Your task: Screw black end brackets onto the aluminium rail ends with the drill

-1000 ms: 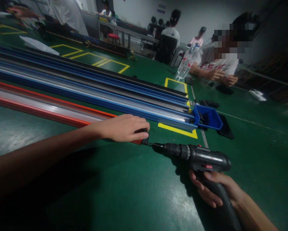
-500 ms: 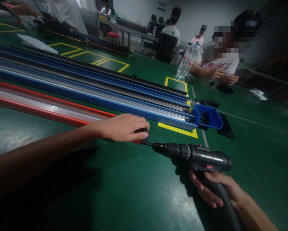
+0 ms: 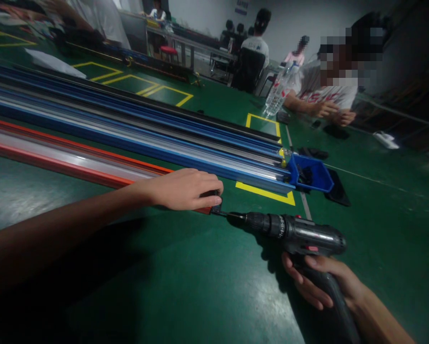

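My left hand is closed over the right end of a long red metal profile, with the thumb and fingers around a small black end piece. A black cordless drill is in my right hand, its fingers wrapped around the grip. The drill's thin bit points left and its tip meets the black end piece at the profile's end. Whether the tip sits in a screw is too small to tell.
Several blue and black profiles lie side by side behind the red one. At their right ends stands a blue bin with dark parts. Clear bottles stand farther back, near a seated person across the green table.
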Demonstrator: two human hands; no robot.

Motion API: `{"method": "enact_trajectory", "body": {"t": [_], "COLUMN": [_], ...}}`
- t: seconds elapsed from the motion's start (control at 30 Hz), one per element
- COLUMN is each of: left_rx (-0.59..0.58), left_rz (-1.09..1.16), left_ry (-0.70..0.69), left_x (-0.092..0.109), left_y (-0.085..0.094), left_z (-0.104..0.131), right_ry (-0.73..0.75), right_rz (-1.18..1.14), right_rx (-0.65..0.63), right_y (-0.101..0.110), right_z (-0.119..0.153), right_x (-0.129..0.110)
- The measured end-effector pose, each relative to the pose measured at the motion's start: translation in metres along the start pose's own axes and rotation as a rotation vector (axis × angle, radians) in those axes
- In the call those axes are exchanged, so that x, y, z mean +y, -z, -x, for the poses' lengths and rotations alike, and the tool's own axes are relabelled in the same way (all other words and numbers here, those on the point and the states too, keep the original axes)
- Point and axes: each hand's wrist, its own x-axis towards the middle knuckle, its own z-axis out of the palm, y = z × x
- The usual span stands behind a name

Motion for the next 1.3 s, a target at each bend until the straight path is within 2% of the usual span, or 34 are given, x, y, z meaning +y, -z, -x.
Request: {"method": "enact_trajectory", "body": {"t": [0.43, 1.3], "left_rx": [-0.004, 0.002], "left_rz": [-0.002, 0.005], "left_ry": [0.001, -0.002], "left_x": [0.0001, 0.0001], "left_y": [0.0009, 0.0009], "left_z": [-0.0005, -0.0006], "right_ry": [-0.016, -0.072], "right_rz": [-0.035, -0.046], "right_rx": [-0.001, 0.095], "right_y": [-0.0049, -0.0055], "right_z": [-0.0018, 0.0006], "right_x": [-0.003, -0.0037]}}
